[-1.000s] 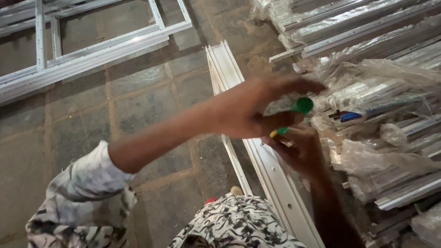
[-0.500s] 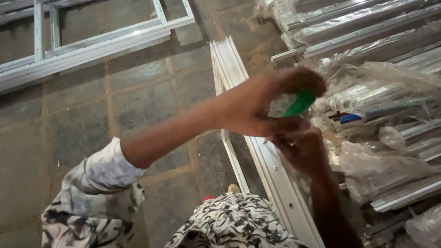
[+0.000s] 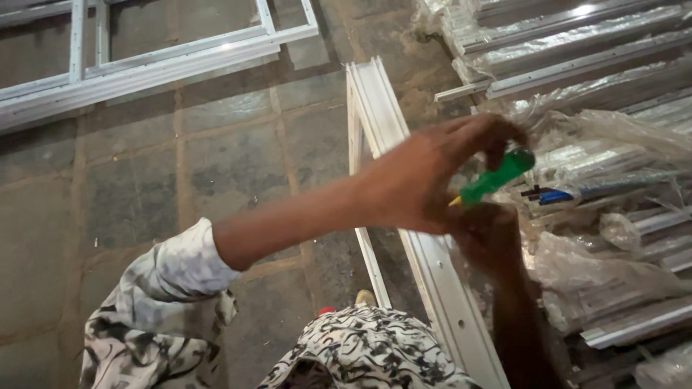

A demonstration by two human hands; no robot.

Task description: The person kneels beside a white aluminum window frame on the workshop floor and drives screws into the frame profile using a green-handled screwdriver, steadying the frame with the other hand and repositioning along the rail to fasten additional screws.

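The left hand (image 3: 425, 180) reaches across from the left, its fingers curled closed around the green handle of a screwdriver (image 3: 497, 176); thumb and fingertips pinch the upper end of the handle, which tilts up to the right. A short yellow part of the tool shows just below the handle, at the base of that hand. The right hand (image 3: 490, 238) sits directly beneath, touching the left one and the tool's lower end; whether it grips anything cannot be told, since its fingers are in shadow. Both hands hover over a long white aluminium frame section (image 3: 382, 115) lying on the tiled floor (image 3: 144, 173). Just right of the screwdriver lie plastic-wrapped aluminium profiles (image 3: 613, 144). Another white frame (image 3: 158, 65) lies at upper left.
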